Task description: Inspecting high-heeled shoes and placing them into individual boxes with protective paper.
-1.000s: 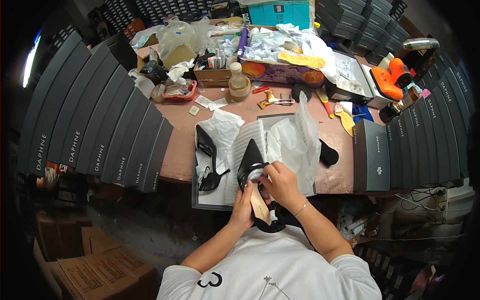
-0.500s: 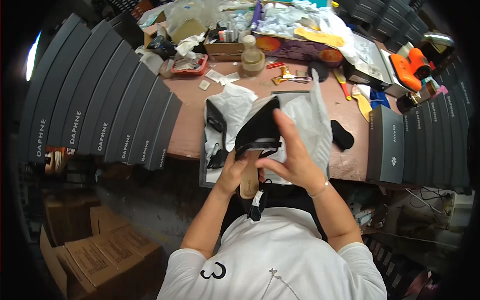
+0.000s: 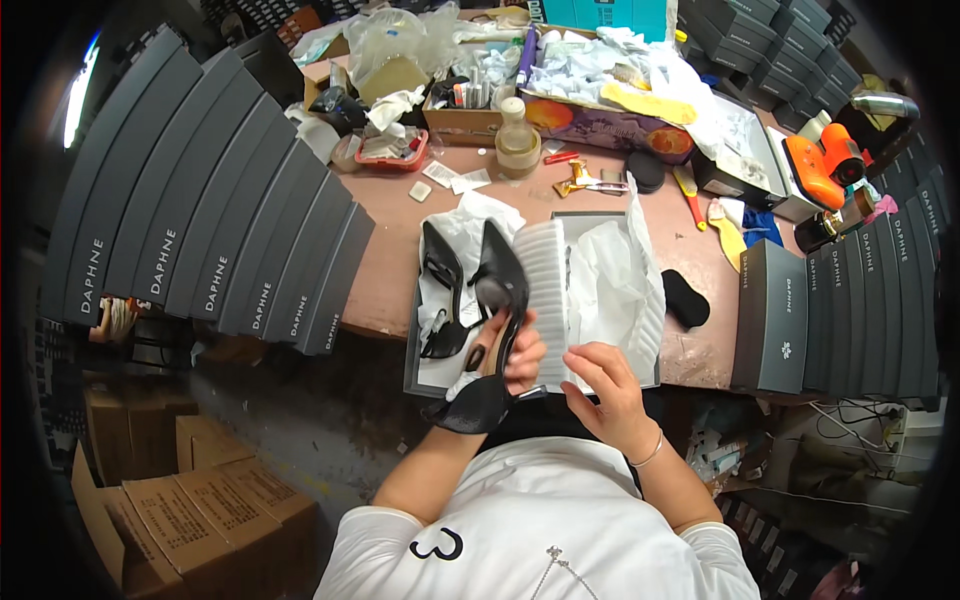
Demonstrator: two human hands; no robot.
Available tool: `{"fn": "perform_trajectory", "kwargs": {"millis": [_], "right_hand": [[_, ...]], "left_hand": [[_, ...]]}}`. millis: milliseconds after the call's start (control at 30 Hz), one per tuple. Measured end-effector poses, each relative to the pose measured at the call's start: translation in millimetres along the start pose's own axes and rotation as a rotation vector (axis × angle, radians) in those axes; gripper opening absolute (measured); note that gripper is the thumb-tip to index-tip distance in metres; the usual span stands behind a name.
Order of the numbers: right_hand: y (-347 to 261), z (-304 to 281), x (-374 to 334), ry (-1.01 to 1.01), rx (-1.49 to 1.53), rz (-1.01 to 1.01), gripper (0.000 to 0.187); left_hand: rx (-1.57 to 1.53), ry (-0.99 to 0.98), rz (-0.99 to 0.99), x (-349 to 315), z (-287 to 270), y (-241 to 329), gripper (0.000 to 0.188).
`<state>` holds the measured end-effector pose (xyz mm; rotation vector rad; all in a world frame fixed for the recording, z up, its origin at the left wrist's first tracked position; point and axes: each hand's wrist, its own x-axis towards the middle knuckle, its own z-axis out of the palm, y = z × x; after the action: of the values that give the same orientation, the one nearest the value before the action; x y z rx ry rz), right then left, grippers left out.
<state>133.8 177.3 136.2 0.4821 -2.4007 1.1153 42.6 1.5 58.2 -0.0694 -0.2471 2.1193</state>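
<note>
Fingers wrapped around its middle, my left hand (image 3: pixel 522 358) holds a black high-heeled shoe (image 3: pixel 508 280) tilted over the near edge of the open shoebox. Its end nearest me hangs by my left forearm. My right hand (image 3: pixel 612 395) is empty and apart from the shoe, its fingers spread and slightly bent, near the box's front right. The matching black shoe (image 3: pixel 460 342) lies in the left part of the grey shoebox (image 3: pixel 411 372), on white tissue paper (image 3: pixel 480 215). White ribbed foam sheet (image 3: pixel 545 290) and more crumpled paper (image 3: pixel 605 290) fill the middle and right.
Grey shoeboxes (image 3: pixel 200 190) are stacked at the left, and more shoeboxes (image 3: pixel 775 325) stand at the right. A black oval pad (image 3: pixel 685 298) lies beside the open box. Behind are a brush (image 3: pixel 690 195), a bottle (image 3: pixel 515 125) and an orange tool (image 3: pixel 815 170). Cartons (image 3: pixel 220 510) sit lower left.
The held shoe has turned over, so its sole and heel now show. My right hand has come away from it, lower and to the right. The view has shifted slightly.
</note>
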Motion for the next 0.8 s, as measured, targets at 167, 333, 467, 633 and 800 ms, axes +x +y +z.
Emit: {"fn": "perform_trajectory", "kwargs": {"millis": [167,333,467,633,800], "right_hand": [[-9.5,5.4,9.6,-0.102,0.137,0.013,0.031],[-23.3,20.0,1.8,-0.147,0.294,0.098,0.029],[-25.1,20.5,-2.3,-0.165,0.303,0.086,0.029],[-34.0,16.7,1.6,-0.198,0.399,0.106,0.03],[-31.4,16.7,-9.7,-0.127,0.732,0.343,0.021]], "left_hand": [[-0.243,-0.18,-0.05,-9.6,12.7,-18.1,0.054],[-0.31,-0.161,-0.061,-9.0,13.8,-14.7,0.054],[-0.317,-0.162,-0.044,-10.5,11.5,-15.6,0.054],[-0.268,-0.237,-0.156,-8.9,1.5,-9.5,0.059],[1.009,0.233,0.119,-24.8,22.5,-18.8,0.064]]}}
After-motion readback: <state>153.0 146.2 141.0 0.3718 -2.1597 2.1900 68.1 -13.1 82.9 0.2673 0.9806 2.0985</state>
